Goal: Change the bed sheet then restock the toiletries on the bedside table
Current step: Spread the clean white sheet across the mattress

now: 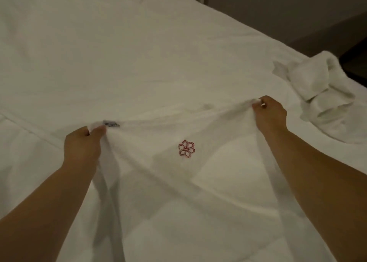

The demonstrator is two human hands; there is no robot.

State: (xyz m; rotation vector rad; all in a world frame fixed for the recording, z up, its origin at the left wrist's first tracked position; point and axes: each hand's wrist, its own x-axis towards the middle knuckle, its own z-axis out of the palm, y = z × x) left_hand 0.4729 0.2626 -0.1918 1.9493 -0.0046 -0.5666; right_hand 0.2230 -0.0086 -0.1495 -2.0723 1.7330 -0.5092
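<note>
Both hands, L (pixel 82 145) & R (pixel 270 112), pinch white sheet (pixel 186 182) edge, taut.

We hold both arms extended fwd, forearms bare. L hand (pixel 83 144) fingers curled, pinching cloth. R hand (pixel 270 112) likewise curled tight, knuckles up.

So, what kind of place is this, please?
Probably a hotel bedroom: a wide bed under white linen, a white sheet with a red embroidered flower logo and a sewn label, and crumpled white linen at the side.
</note>
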